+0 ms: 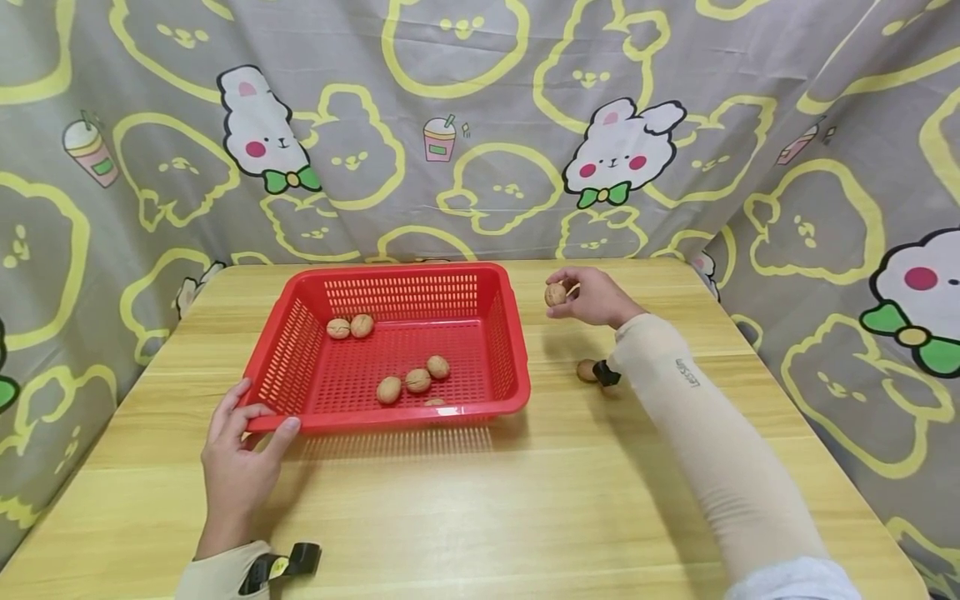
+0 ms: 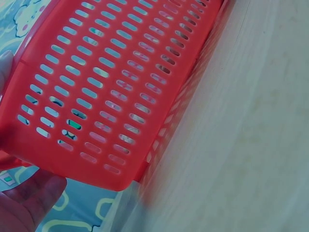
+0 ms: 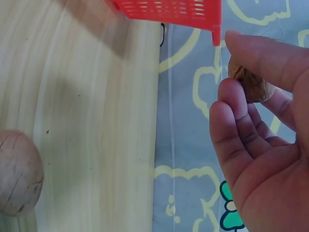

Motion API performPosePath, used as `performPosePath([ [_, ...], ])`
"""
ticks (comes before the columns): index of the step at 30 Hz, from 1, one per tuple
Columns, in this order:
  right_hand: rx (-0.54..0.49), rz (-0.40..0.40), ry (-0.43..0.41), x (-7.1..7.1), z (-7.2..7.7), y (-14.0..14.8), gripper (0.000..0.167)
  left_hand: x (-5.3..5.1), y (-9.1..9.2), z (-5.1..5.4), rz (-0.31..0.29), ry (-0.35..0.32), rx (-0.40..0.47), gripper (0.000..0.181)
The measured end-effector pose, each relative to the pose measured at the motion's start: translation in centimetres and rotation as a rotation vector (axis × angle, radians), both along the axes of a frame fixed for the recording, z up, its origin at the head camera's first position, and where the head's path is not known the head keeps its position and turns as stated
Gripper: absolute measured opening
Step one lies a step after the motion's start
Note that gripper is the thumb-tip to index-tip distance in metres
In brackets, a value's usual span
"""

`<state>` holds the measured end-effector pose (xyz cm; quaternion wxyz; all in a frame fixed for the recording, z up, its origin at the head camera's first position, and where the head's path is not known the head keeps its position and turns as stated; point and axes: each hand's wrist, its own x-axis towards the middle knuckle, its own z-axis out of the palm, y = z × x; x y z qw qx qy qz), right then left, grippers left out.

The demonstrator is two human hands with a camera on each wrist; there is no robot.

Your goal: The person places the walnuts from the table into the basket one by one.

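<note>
A walnut [image 1: 555, 294] is pinched between the thumb and fingers of my right hand [image 1: 592, 297], raised above the table to the right of the basket. In the right wrist view the same walnut [image 3: 251, 84] shows partly behind the fingers. My left hand [image 1: 242, 454] grips the near left corner of the red plastic basket [image 1: 390, 421], thumb over the rim. Inside, two walnuts [image 1: 350, 327] lie at the back left and several more [image 1: 417, 381] near the front, one mostly hidden by the front rim. Another walnut [image 1: 587, 371] rests on the table beneath my right wrist.
The light wooden table [image 1: 480, 517] stands against a grey patterned curtain [image 1: 465, 108] at the back and sides. A black wrist camera [image 1: 606, 373] partly covers the walnut on the table. Slotted basket walls [image 2: 96, 87] fill much of the left wrist view.
</note>
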<state>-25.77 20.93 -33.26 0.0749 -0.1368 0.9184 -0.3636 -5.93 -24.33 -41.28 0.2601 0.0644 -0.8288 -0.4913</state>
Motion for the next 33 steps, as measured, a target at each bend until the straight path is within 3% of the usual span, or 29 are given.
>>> performPosePath([
  [16,-0.021,0.042,0.060,0.2,1.4,-2.8,0.043,-0.1,0.0,-0.1,0.005,0.005,0.009,0.029],
  [24,-0.064,0.028,0.029,0.4,2.0,-4.6,0.046,-0.2,-0.2,-0.2,0.002,0.009,-0.005,0.030],
  [33,-0.088,0.066,0.023,0.2,2.1,-6.3,0.043,-0.2,-0.1,-0.2,0.006,0.020,0.010,0.028],
])
